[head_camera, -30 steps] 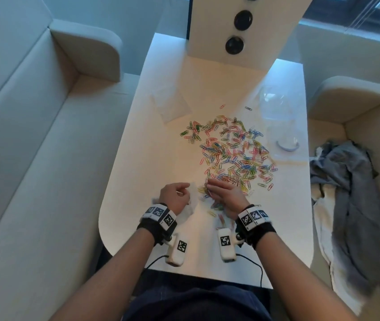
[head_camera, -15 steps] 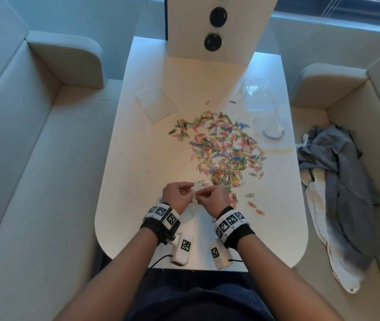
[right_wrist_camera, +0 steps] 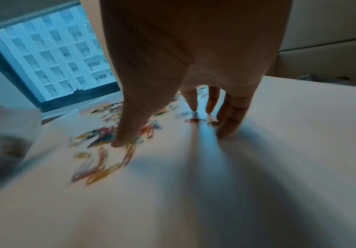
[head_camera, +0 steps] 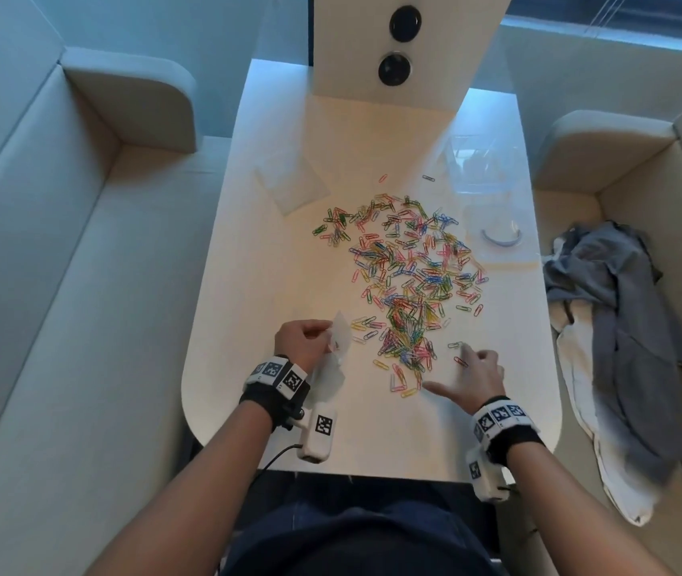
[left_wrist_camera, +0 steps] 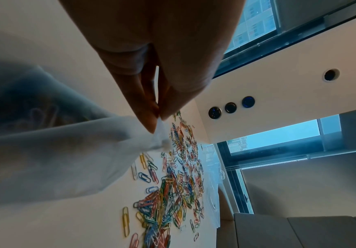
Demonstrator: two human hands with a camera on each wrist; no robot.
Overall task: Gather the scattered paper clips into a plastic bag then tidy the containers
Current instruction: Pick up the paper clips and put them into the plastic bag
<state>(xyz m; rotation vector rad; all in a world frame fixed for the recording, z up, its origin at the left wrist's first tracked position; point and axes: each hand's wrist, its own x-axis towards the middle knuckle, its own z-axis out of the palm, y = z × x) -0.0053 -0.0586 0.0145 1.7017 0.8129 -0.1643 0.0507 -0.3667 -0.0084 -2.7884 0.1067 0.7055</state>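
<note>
A wide scatter of coloured paper clips point(head_camera: 408, 268) covers the middle of the white table point(head_camera: 248, 284). My left hand point(head_camera: 304, 340) pinches the rim of a small clear plastic bag point(head_camera: 337, 347) between thumb and finger; the left wrist view shows the pinch on the bag point(left_wrist_camera: 72, 151), with some clips dimly visible inside. My right hand point(head_camera: 466, 378) is spread open, its fingertips point(right_wrist_camera: 225, 132) on the table at the near right edge of the clips point(right_wrist_camera: 100, 161). It holds nothing.
A second flat clear bag point(head_camera: 291, 182) lies at the far left of the table. A clear plastic container point(head_camera: 474, 164) and a round lid point(head_camera: 499, 236) sit at the far right. A grey and white cloth point(head_camera: 613, 338) lies on the right sofa seat.
My right hand left the bag's mouth and swung right and down to the table by the near clips. The left hand keeps its pinch on the bag.
</note>
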